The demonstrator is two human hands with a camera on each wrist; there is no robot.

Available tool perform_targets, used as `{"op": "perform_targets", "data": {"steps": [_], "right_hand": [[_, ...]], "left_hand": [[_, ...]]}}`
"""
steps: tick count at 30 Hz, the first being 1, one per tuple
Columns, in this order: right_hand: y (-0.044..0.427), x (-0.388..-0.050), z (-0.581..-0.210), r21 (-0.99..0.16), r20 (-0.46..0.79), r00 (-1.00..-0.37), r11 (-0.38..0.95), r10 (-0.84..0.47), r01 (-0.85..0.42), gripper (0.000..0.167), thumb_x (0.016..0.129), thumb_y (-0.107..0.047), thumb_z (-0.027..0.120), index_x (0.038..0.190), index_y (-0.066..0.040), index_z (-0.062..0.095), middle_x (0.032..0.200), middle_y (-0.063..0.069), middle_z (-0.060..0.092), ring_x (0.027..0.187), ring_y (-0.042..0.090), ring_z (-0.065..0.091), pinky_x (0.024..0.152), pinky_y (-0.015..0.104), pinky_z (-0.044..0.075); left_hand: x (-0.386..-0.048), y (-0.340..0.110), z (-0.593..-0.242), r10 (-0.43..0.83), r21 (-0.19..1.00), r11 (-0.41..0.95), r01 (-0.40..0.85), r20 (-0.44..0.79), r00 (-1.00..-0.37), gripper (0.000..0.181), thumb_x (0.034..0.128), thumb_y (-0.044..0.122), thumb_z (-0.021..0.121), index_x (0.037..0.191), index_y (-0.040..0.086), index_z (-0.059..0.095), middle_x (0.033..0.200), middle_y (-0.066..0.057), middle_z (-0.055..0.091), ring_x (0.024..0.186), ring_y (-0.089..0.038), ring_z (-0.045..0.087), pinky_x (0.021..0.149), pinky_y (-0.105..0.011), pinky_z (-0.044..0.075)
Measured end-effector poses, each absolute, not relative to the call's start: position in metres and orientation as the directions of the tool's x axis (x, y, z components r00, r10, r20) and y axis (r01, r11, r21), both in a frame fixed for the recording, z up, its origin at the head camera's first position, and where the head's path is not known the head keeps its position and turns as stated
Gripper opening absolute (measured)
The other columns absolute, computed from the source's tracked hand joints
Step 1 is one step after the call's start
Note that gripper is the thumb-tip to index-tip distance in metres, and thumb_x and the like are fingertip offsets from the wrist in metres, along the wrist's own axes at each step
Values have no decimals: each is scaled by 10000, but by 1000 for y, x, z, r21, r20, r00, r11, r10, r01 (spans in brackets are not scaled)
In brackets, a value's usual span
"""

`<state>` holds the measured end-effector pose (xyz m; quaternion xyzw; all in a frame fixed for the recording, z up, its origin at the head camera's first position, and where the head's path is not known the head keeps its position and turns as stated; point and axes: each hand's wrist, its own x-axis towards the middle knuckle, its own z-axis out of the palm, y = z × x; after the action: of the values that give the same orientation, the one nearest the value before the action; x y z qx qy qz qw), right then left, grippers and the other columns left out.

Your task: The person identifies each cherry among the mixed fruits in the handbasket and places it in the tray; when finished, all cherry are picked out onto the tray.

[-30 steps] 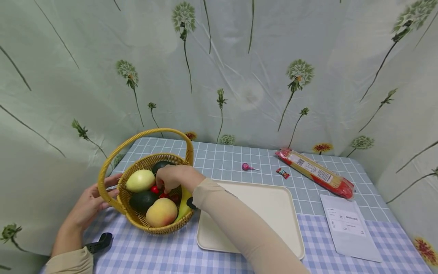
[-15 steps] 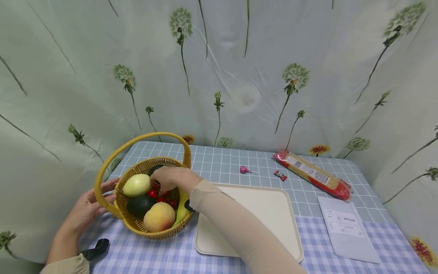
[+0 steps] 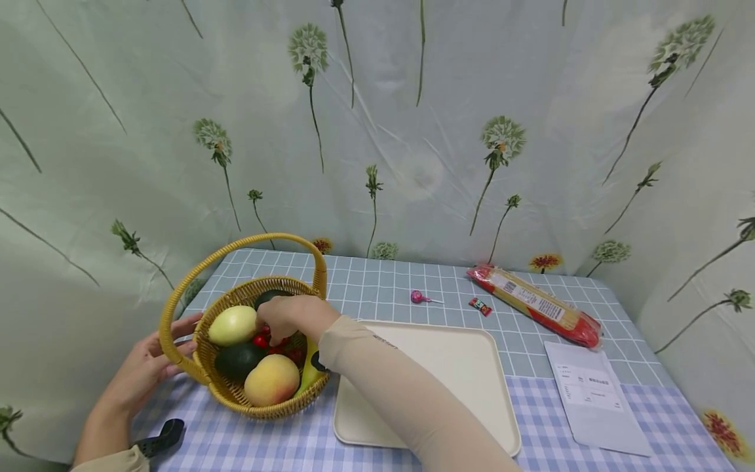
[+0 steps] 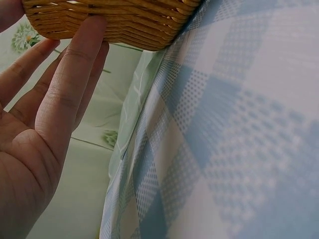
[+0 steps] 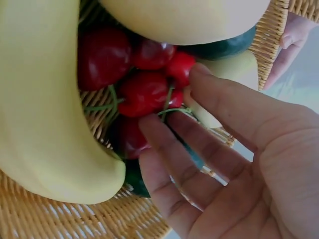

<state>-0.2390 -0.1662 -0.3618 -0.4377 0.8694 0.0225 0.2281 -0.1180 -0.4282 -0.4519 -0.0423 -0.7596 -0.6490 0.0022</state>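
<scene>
5+ cherries [image 5: 144,94]; 2 hands [image 3: 147,360]; 2 dk-green fruits [image 3: 240,360]; 1 ea. bskt [image 3: 265,412], tray [image 3: 448,354], peach [image 3: 272,380], banana [image 5: 42,119], lolly [image 3: 416,297]

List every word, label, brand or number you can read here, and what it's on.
No text is readable.
Pasta packet: label print too small and blurred.
White pouch: label print too small.
Small candy: wrapper marks too small.
Right sleeve: dark marks, too small to make out.

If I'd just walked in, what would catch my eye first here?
Probably the tall-handled yellow basket, left of the cream tray, with a red-blushed peach at its near side. Next, the glossy red cherries inside it, with the right hand among them while the left hand touches the basket's outer side. Behind everything hangs a pale cloth printed with large dandelions.
</scene>
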Motion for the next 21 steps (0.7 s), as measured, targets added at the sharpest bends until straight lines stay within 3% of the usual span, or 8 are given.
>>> {"op": "perform_targets", "data": {"steps": [9,21], "right_hand": [[-170,-236,-366,-195,-429,-528,645,-733,-739,122,980,-166,801,1082,-222,762,981,-102,664,864,58,572,722,170,524],[-165,-236,-365,-176,-407,-533,637,-741,-751,132,948,-127,823,1017,-223,764,941,-113,678,845,52,579,714,186,535]], "left_hand": [[-116,-427,-450,40,983,178,47,40,-998,538,1093,51,570,1618,140,494,1317,261,669,1144,57,691,842,-243,655],[-116,-427,-449,53,987,157,45,37,-998,549,1088,38,570,1622,132,485,1330,235,668,1149,33,704,849,-247,656]]}}
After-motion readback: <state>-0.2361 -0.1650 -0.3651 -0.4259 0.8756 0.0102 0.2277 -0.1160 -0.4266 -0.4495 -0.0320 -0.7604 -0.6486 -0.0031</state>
